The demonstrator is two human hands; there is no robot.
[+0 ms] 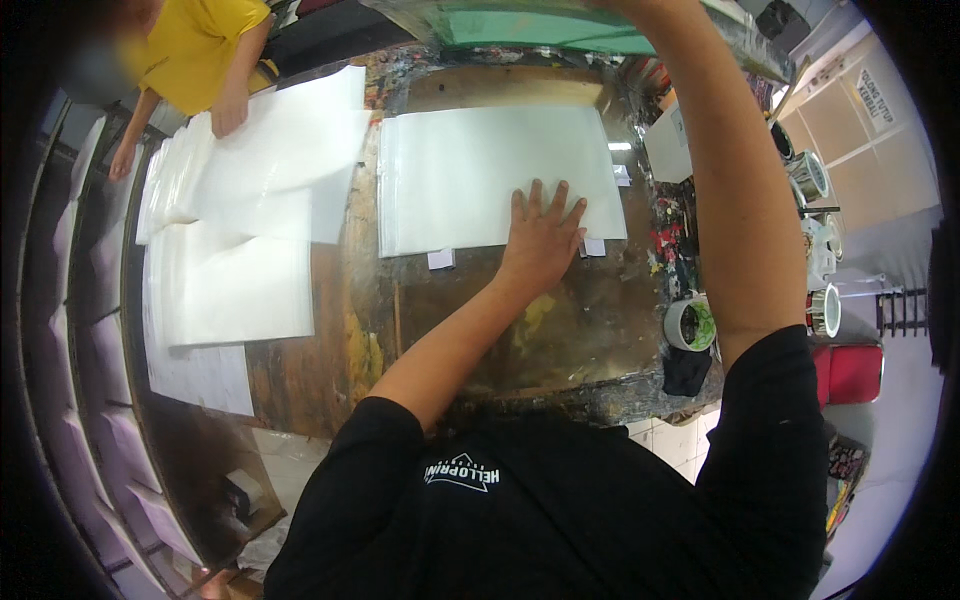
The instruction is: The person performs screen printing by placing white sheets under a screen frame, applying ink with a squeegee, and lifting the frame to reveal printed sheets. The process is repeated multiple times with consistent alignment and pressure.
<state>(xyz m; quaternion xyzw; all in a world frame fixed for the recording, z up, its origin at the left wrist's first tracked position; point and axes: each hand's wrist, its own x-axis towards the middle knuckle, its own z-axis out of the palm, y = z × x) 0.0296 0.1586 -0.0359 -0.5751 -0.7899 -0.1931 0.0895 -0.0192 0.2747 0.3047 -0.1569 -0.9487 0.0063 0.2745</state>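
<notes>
Wht sheet (455, 170) lies flat under L hand (541, 235).

room over brown tabletop (590, 330) nearside of white sheets (450, 180), green screen (530, 36) beyond, cup (675, 328) right

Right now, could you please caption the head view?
Left hand spread on a white sheet, right arm stretched toward a green panel; co-worker's hand on other sheets.

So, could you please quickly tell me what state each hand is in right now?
Left hand: open, fingers spread on the white sheet.
Right hand: out of view past the top edge, so its state cannot be told.
</notes>
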